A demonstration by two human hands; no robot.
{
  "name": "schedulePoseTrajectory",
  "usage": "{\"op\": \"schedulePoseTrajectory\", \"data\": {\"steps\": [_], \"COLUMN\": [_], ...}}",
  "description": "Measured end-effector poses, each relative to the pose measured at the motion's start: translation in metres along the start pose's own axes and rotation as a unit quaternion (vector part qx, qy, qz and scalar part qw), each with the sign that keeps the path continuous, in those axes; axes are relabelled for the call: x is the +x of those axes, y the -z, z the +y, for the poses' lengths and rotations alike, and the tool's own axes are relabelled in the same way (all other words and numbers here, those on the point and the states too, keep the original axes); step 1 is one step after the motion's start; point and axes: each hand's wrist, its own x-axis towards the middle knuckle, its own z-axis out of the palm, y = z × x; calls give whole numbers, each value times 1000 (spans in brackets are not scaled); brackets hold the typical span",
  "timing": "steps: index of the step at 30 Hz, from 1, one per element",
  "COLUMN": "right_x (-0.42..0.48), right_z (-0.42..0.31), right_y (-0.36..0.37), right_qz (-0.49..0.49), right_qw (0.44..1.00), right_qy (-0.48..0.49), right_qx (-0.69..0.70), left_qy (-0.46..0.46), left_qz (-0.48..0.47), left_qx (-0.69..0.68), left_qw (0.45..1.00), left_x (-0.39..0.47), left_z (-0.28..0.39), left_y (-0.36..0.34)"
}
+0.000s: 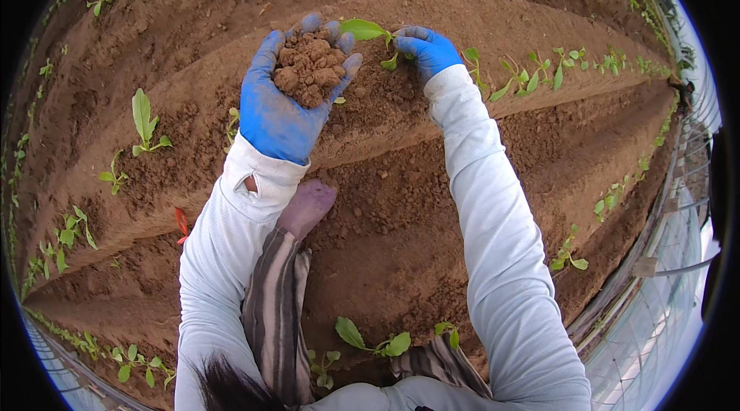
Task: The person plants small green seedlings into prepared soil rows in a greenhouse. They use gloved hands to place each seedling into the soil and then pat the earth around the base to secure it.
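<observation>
My left hand point(283, 116), in a soil-stained blue glove, is palm up with its fingers curled around a heap of crumbly brown soil point(310, 67). To its right, my right hand point(429, 51) is in a blue glove too, its fingertips pinched at the stem of a green seedling point(363, 30). One broad leaf of this seedling points left towards the soil heap, and smaller leaves hang below. The pinch point and the roots are partly hidden by my fingers. Both hands are just above a raised soil ridge point(370, 127).
More seedlings point(535, 77) line the ridge to the right, and another seedling point(145, 122) stands to the left. A red tie point(181, 225) lies by my left sleeve. My purple-covered foot point(307, 208) is in the furrow. Clear plastic sheeting point(647, 318) borders the right side.
</observation>
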Motion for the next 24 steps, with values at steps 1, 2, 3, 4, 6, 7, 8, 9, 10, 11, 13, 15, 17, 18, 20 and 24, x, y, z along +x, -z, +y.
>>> {"op": "schedulePoseTrajectory", "data": {"steps": [1, 2, 3, 4, 6, 7, 8, 9, 10, 11, 13, 15, 17, 18, 20, 24], "right_x": [2, 4, 4, 3, 1, -1, -2, -2, -2, -2, -2, 0, 3, 2, 1, -2], "right_z": [4, 7, 8, 9, 11, 12, 12, 13, 13, 14, 16, 18, 21, 22, 21, 20], "right_y": [3, 6, 9, 11, 15, 13, 11, 12, 13, 14, 16, 17, 13, 15, 16, 14], "right_qz": [1, 3, -11, -24, -39, -44, -48, -45, -41, -37, -54, -61, -58, -59, -63, -33], "right_qw": [1000, 999, 998, 996, 992, 991, 989, 989, 989, 989, 986, 983, 980, 979, 977, 979], "right_qy": [-1, -2, -12, -22, -28, -25, -21, -18, -16, -13, -9, -3, 6, 4, 1, 4], "right_qx": [18, 36, 61, 85, 117, 126, 135, 138, 142, 145, 158, 172, 190, 194, 202, 200], "left_qy": [-26, -28, -46, -63, -90, -74, -57, -39, -13, 2, 30, 37, 17, 23, 22, 29], "left_qz": [5, -12, 8, 29, 77, 81, 85, 89, 105, 111, 121, 142, 130, 83, 41, 57], "left_qx": [12, 15, 39, 63, 109, 136, 163, 189, 220, 259, 337, 406, 506, 579, 606, 712], "left_qw": [1000, 999, 998, 996, 987, 985, 981, 977, 970, 959, 933, 902, 852, 811, 794, 699], "left_x": [9, 22, 32, 40, 59, 68, 78, 86, 94, 100, 105, 114, 120, 115, 107, 104], "left_z": [6, 13, 16, 19, 21, 22, 22, 20, 16, 10, -3, -15, -24, -26, -29, -29], "left_y": [-3, 2, -1, -3, -3, -2, 0, 1, 2, 4, 1, 4, 10, 8, 4, 5]}}
